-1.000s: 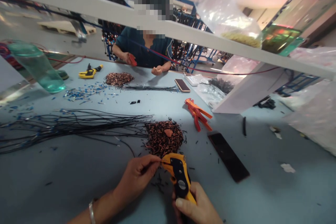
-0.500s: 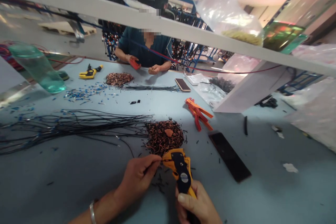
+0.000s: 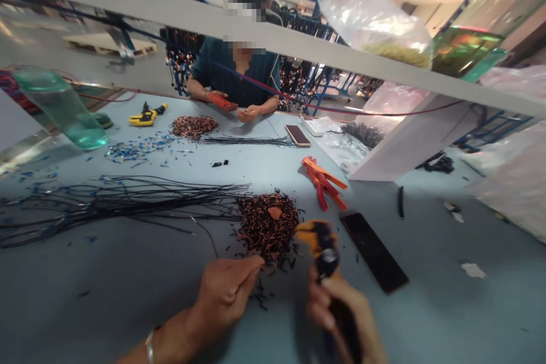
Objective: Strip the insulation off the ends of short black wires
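My left hand [image 3: 226, 290] is closed in a pinch beside the near edge of a heap of short black and copper wire offcuts [image 3: 268, 222]. A thin black wire [image 3: 209, 236] runs down into it from the left; its end at the fingertips is hardly visible. My right hand [image 3: 341, 307], blurred by motion, grips a yellow and black wire stripper [image 3: 325, 247]. The stripper's head is just right of the heap, apart from my left hand. Long black wires [image 3: 140, 205], several with blue ends, lie left of the heap.
An orange-red hand tool [image 3: 322, 182] and a dark phone [image 3: 375, 253] lie to the right. Across the table a person [image 3: 239, 74] holds a red tool. A green bottle [image 3: 68, 111] stands at left. A white beam [image 3: 290, 40] crosses above, with a post [image 3: 384, 148] at right.
My right hand has moved right with the wire stripper, drawing its head away from my left fingertips. My left hand has barely moved. The other person's hands have shifted slightly.
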The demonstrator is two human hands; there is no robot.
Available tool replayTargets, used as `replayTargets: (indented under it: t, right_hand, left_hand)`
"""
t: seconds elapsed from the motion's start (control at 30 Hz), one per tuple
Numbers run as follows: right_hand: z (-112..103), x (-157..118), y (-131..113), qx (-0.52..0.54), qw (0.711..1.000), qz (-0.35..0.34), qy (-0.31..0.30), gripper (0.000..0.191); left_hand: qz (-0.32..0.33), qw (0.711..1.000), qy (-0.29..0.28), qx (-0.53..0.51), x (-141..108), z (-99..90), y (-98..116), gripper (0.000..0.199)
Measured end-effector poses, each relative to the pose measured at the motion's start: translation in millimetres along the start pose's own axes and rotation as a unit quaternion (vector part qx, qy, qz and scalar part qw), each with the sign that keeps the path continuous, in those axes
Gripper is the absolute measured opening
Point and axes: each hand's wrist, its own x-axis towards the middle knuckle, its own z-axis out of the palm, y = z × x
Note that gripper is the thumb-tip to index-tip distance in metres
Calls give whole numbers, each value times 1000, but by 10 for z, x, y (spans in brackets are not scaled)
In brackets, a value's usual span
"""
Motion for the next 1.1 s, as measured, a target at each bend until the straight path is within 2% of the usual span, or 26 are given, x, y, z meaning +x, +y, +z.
replayTargets:
  t: [0.07, 0.1, 0.13, 0.2, 0.27, 0.37, 0.47, 0.57, 0.63, 0.7, 0.73, 0.77, 0.8, 0.87, 0.93, 1.0, 1.07, 1.1]
  right_hand:
    - [-61, -10, -137, 21, 991, -99, 83, 19]
    - [-83, -13, -174, 8, 988, -121, 95, 21]
    - [-93, -16, -181, -5, 989, -119, 84, 24]
    - [-71, -14, -109, -50, 998, -47, 4, 30]
    - [-19, -3, 34, -110, 991, 7, -76, 39]
    - [22, 18, 228, -169, 974, 32, -145, 48]
    - [-17, 18, 293, -181, 970, 29, -159, 50]
    - [-49, -17, 251, -186, 971, 25, -150, 52]
    - [-50, -54, 199, -209, 969, 11, -135, 55]
    - [-55, -91, 140, -286, 953, -35, -97, 54]
    - [-65, -105, 111, -348, 932, -73, -69, 51]
    - [-81, -113, 84, -420, 899, -119, -43, 47]
    - [-100, -113, 62, -495, 852, -171, -21, 44]
    - [-136, -92, 43, -617, 734, -284, -2, 43]
    - [-145, -48, 72, -686, 619, -382, -26, 49]
    - [-117, 3, 145, -720, 529, -442, -75, 49]
    - [-65, 48, 241, -741, 471, -462, -123, 44]
    - [-36, 66, 285, -749, 451, -467, -134, 40]
  left_hand:
    - [-15, 1000, 14, 8, -8, -6, -6, 19]
    - [-28, 999, 11, 13, -4, -2, -13, 19]
    - [-41, 999, 4, 17, 5, 6, -21, 19]
    - [-65, 998, -15, 23, 29, 25, -38, 21]
    - [-87, 996, -23, 25, 44, 36, -52, 22]
    - [-99, 994, -25, 28, 34, 26, -58, 23]
    - [-104, 994, -31, 23, 15, 5, -51, 23]
    - [-106, 994, -31, 19, 17, -10, -46, 24]
    - [-97, 995, -14, 17, 28, -19, -47, 24]
    - [-89, 996, 9, 15, 37, -28, -47, 22]
    - [-86, 996, 22, 17, 39, -31, -47, 22]
    - [-83, 996, 34, 20, 38, -33, -47, 21]
    - [-80, 996, 43, 24, 35, -33, -47, 21]
    - [-73, 995, 54, 31, 25, -29, -52, 20]
    - [-69, 996, 53, 35, 17, -24, -59, 20]
    - [-66, 996, 47, 38, 15, -22, -65, 20]
    - [-64, 996, 38, 39, 17, -23, -66, 20]
    - [-62, 997, 33, 38, 17, -22, -66, 20]
